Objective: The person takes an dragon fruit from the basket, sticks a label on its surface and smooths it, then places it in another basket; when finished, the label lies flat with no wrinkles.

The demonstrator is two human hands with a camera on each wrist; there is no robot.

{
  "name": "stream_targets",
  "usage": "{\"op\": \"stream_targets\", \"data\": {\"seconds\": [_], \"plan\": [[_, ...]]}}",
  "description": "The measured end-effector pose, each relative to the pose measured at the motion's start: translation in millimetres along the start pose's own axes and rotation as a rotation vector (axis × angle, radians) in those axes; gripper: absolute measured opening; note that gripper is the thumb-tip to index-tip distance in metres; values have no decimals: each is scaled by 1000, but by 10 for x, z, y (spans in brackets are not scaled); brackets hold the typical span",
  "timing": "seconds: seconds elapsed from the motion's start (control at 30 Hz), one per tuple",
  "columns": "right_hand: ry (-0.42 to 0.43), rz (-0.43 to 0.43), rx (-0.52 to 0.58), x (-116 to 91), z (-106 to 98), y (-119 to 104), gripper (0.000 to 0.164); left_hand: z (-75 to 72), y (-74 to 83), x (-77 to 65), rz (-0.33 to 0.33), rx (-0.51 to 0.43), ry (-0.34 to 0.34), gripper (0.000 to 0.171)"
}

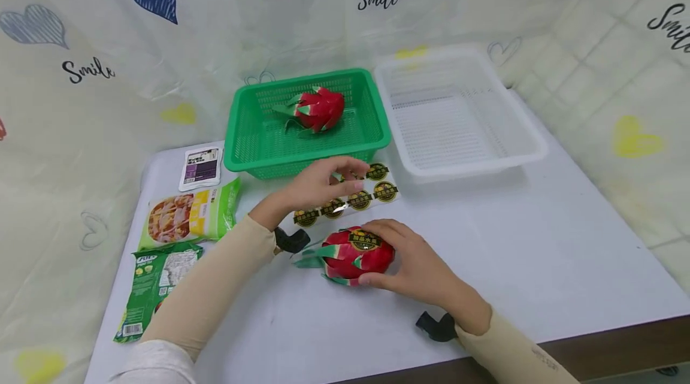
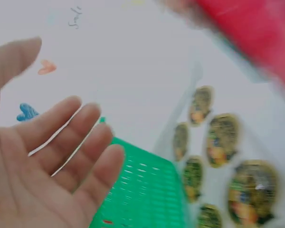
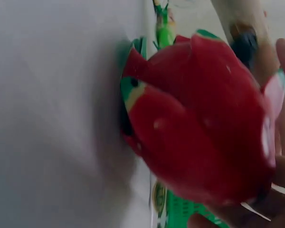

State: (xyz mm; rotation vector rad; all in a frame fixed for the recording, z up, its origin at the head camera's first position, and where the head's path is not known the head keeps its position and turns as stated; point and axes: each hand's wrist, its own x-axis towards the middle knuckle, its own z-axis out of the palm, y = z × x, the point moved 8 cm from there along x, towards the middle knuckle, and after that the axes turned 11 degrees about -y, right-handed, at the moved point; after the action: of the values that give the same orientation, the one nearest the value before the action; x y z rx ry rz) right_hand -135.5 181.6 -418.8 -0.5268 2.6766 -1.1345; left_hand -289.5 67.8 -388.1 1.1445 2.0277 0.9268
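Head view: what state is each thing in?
Near dragon fruit: labelled on top.
Far dragon fruit: no label visible.
Green basket: upright, holding far dragon fruit.
White basket: upright.
Sticker sheet: flat, partly covered.
Purple packet: lying flat.
Yellow-green packet: lying flat.
Green packet: lying flat.
Left grip: relaxed, holding nothing.
Right grip: holding near dragon fruit.

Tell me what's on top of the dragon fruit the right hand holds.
A black-and-gold sticker is on top of the dragon fruit. The right hand covers part of its right end, so anything on the skin there cannot be seen.
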Motion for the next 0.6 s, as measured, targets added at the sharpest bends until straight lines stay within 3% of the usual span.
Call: {"op": "stream_targets", "data": {"seconds": [0.17,0.3,0.47,0.6], "plan": [[-8,38,-110,78,57,-133,85,-370,53,377,-55,-17,163,45],[6,0,-224,143,88,-232,87,-556,-23,672,-182,-60,250,50],[1,-42,-318,199,135,-299,92,-579,-191,1008,-358,-80,231,71],[-10,-62,-343,200,133,-319,97,-515,-268,1223,-416,-40,173,91]]}}
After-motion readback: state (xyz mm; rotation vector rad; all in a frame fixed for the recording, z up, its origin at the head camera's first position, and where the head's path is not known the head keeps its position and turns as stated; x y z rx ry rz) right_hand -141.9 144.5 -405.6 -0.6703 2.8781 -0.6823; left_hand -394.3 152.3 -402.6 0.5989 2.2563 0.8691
